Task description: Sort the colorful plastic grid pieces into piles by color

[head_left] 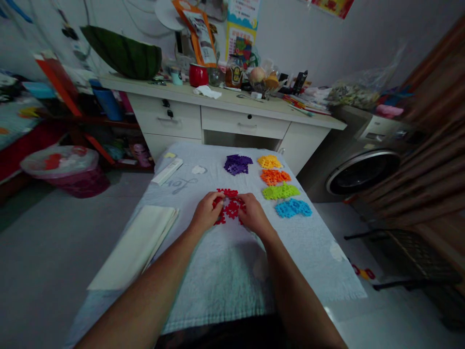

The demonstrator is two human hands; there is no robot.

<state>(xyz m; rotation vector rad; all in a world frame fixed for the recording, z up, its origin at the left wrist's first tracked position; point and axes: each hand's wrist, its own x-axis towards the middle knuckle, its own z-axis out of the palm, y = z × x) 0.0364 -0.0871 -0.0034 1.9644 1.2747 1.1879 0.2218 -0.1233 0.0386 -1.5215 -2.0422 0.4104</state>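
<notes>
Several red interlocking plastic pieces point(231, 209) with notched edges lie on the cloth-covered table, between and under my hands. My left hand point(208, 209) has its thumb and fingers closed on red pieces at the left of the group. On the opposite side my right hand point(251, 211) curls its fingers around red pieces at their right edge; its fingertips are partly hidden. Beyond the hands is a pile of purple pieces point(238, 165). To the right, yellow pieces point(269, 161), orange pieces point(275, 177), lime green pieces point(281, 191) and blue pieces point(293, 208) form separate groups.
A folded cream cloth point(136, 245) and a white narrow box point(167, 171) lie on the table's left side. Behind stands a white drawer desk point(236, 121) crowded with items, including a watermelon half point(125, 53). A washing machine point(359, 150) is at right, a pink bin point(69, 174) at left.
</notes>
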